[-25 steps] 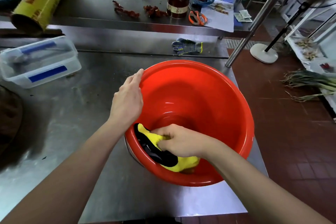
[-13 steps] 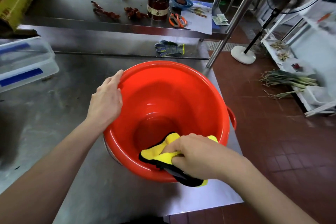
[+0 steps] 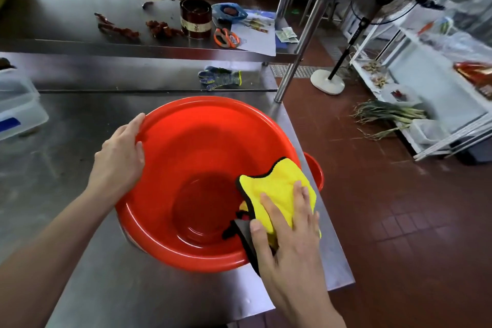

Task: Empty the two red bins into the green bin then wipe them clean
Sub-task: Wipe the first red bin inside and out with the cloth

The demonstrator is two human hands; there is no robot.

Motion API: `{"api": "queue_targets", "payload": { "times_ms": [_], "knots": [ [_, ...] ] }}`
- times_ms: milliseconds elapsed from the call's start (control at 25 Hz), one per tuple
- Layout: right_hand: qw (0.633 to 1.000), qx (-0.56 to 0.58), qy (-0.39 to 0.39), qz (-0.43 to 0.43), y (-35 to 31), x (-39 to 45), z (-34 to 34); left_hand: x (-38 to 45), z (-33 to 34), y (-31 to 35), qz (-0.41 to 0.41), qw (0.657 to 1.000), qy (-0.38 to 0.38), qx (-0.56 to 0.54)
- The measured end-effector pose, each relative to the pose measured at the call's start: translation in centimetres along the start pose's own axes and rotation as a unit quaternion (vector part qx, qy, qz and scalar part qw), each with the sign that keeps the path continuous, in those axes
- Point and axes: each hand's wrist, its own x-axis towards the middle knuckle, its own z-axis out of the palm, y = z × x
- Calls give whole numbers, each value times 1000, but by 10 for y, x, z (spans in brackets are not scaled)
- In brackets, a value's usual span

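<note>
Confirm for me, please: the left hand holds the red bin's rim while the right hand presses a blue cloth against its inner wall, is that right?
Not quite: the cloth is yellow with a black edge, not blue, as the head view shows. The rest stands: the left hand holds the rim of the red bin, and the right hand presses the cloth against its inner wall.

Bright daylight from behind the shelf, soft glare on steel; wide-angle bending, blurred right edge
</note>
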Motion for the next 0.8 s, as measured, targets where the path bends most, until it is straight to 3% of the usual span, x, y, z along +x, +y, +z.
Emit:
{"api": "queue_targets", "payload": {
  "times_ms": [280, 560, 800],
  "knots": [
    [988, 73, -32, 135, -10, 10, 0, -1, -1, 2, -1, 1000, -6, -5],
    [986, 52, -41, 151, 1, 45, -1, -3, -2, 3, 1, 1000, -7, -20],
    [993, -10, -66, 101, 16, 87, -12, -2, -2, 0, 8, 1000, -10, -14]
  ]
}}
